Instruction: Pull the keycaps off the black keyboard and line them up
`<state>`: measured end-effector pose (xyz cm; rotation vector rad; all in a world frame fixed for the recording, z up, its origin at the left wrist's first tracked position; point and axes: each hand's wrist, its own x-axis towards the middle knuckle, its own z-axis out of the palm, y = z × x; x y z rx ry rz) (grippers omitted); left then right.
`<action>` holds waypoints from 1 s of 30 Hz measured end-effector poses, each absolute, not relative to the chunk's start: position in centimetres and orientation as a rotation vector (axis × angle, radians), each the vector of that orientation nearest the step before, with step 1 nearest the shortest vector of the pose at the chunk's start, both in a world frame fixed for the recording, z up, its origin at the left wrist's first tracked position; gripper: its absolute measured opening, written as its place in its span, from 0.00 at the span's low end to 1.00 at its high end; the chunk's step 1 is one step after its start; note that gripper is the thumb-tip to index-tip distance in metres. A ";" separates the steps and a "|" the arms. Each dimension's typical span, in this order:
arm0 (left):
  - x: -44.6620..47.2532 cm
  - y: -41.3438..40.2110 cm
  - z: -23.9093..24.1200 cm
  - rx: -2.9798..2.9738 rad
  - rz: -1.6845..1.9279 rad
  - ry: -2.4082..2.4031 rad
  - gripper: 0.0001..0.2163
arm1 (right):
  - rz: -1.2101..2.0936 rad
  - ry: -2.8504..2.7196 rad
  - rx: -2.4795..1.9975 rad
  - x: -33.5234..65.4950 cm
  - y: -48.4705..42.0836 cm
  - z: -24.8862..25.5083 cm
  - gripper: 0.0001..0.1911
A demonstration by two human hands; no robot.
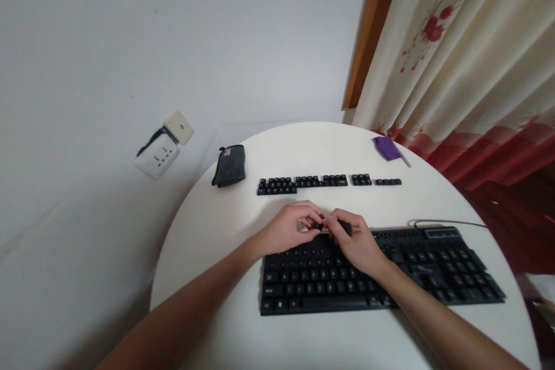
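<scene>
Over the upper left part of a black keyboard [333,303], my two hands meet. A small black keycap [319,226] is pinched between the thumb and fingers of my left hand [288,228]. My right hand [358,243] is closed around a slim tool with a dark handle [346,227], its tip close to the keycap; its exact kind is too small to make out. Keys are off the keyboard's upper rows. Behind it, loose black keycaps [277,186] lie lined up in groups across the white table.
The round white table [208,277] stands by a wall. A dark pouch [230,166] lies at the back left, a purple cloth [387,148] with a thin stick [406,160] at the back right. The keyboard cable [451,221] runs off to the right, near a curtain [477,69].
</scene>
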<state>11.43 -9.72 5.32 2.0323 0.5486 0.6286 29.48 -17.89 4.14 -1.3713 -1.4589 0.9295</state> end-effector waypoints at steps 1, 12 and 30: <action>11.4 -9.7 5.4 2.067 0.655 0.543 0.03 | 0.931 -1.447 -1.381 29.5 -17.8 4.0 0.19; 10.0 -7.3 5.0 2.301 0.956 0.826 0.06 | 0.916 -1.363 -1.424 29.6 -17.5 3.7 0.18; 11.4 -2.4 3.9 2.785 0.683 0.920 0.06 | 0.838 -1.434 -1.362 29.5 -17.5 4.5 0.16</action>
